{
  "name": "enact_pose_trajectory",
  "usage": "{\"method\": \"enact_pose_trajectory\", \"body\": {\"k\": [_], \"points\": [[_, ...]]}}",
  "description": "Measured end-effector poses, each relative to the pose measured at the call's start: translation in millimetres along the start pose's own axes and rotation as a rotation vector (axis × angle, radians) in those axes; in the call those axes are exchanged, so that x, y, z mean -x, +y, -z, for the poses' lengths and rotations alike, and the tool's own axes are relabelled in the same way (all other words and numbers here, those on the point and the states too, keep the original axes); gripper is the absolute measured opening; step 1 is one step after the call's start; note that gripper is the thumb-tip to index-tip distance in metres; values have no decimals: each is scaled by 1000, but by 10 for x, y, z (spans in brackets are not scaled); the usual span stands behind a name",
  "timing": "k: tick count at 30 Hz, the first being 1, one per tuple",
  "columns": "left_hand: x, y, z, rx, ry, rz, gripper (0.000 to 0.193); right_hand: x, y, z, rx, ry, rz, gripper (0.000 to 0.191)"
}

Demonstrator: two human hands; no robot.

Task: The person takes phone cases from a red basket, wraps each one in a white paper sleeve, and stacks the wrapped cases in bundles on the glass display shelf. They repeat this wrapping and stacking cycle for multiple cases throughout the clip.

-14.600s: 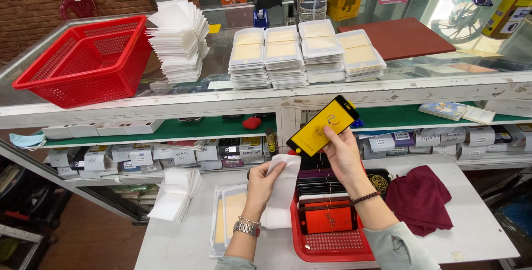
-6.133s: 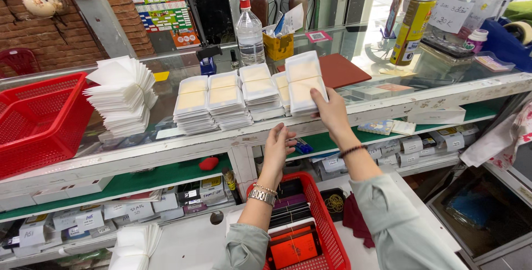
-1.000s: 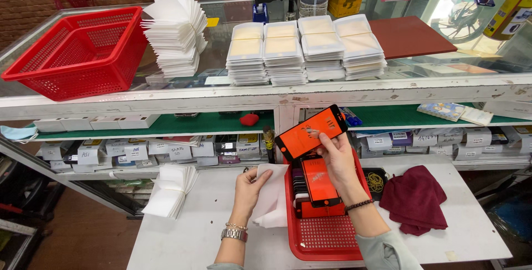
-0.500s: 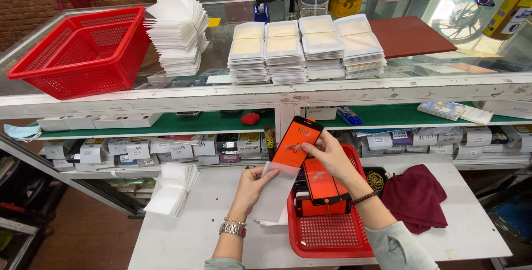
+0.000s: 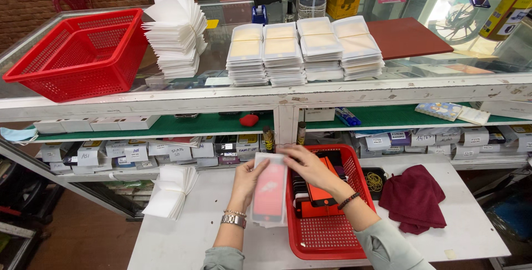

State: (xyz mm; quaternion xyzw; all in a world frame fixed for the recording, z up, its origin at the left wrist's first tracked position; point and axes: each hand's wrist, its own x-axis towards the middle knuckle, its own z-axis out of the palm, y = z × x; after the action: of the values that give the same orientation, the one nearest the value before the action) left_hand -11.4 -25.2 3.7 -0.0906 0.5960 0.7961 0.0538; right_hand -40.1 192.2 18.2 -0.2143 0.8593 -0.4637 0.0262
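- sliding into a clear sleeve [image 5: 270, 192] now is the orange phone screen [image 5: 270, 188], which half a second ago was standing bare in the air above the red tray [image 5: 332, 237]; judging by this, bagging of this piece is under way.
- the left hand [image 5: 247, 177] is gripping the sleeve by its left edge, thumb and fingers pinched around it, and holding it upright just above the white table [image 5: 188, 237].
- the right hand [image 5: 308, 166] is reaching across the sleeve's top edge, fingertips closed on the mouth of the sleeve and the screen's upper end; it is no longer lifting the screen free.
- the tray is sitting just right of the sleeve, and more orange and dark screens [image 5: 316, 195] are standing on edge inside it.
- a loose pile of empty sleeves [image 5: 170, 191] is lying at the table's left, and a maroon cloth [image 5: 414, 198] is resting at its right, well apart from the hands.
- small labelled boxes [image 5: 133, 152] are lining the shelf behind the table.
- four stacks of bagged screens [image 5: 302, 51] are waiting on the glass counter above, unchanged from a second ago, with a fanned pile of white sleeves [image 5: 176, 34] and a red basket [image 5: 77, 54] to their left.
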Motion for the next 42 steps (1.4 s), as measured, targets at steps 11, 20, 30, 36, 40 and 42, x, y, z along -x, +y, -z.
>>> {"method": "enact_pose_trajectory", "body": {"k": [11,20,30,36,40,42], "points": [[13,-315,651,-993,668,-226,57,346,652,-53,725,193,-514,94],[-80,-471,-13,-1084,329,40,53,326,909,96,347,351,-479,73],[-77,-569,26,-857,423,-32,38,315,872,287,-246,390,-534,33],[-62,-322,11,-281,119,-140,26,18,453,365,-1021,487,-186,32],[84,-253,-48,-209,-29,-211,22,-71,67,353,-1261,472,-25,31],[139,-251,-61,-290,-16,-213,22,-64,-86,334,-1291,430,0,30]]}}
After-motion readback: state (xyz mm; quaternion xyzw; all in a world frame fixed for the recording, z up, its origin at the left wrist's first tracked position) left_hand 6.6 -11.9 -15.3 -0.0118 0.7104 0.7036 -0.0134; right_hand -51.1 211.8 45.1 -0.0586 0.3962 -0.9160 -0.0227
